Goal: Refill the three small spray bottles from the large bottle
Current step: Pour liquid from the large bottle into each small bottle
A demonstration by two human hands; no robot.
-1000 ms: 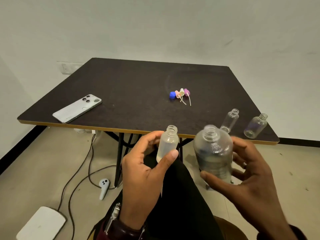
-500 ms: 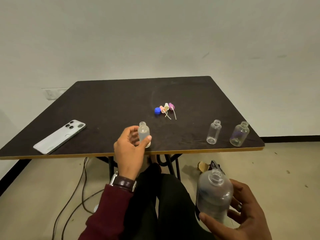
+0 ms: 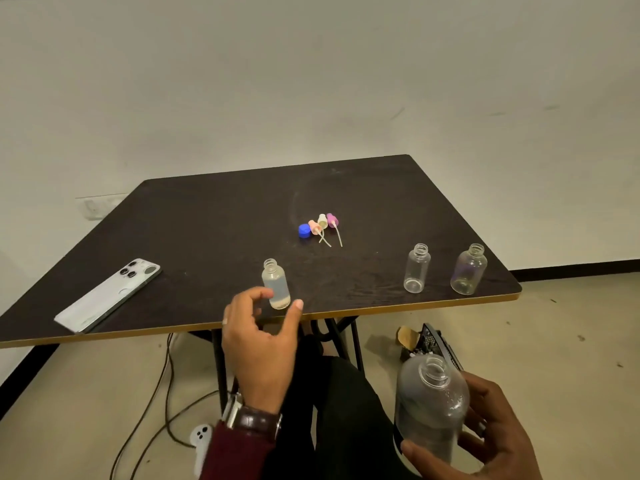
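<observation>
While the right hand (image 3: 485, 434) curls around the uncapped large bottle (image 3: 431, 407) below the table (image 3: 207, 237), the left hand (image 3: 259, 344) hovers loosely spread, holding nothing, beside a filled small bottle (image 3: 276, 284) standing near the table's front edge.

Left hand (image 3: 261, 344): raised ahead of the body, back of the hand toward the camera, wrist low, fingers pointing up and forward. Thumb and forefinger are spread in a loose C, the remaining fingers softly curled; nothing held between them. A ring shows on one finger. A watch (image 3: 254, 418) with a dark strap sits on the wrist, above a dark red sleeve (image 3: 235, 455).

Right hand (image 3: 491, 434): low and close to the body, palm turned inward. Fingers curl round the far side of the large bottle (image 3: 431, 407), thumb lying across its lower near side; the bottle is held roughly upright, mouth uncapped.
</observation>
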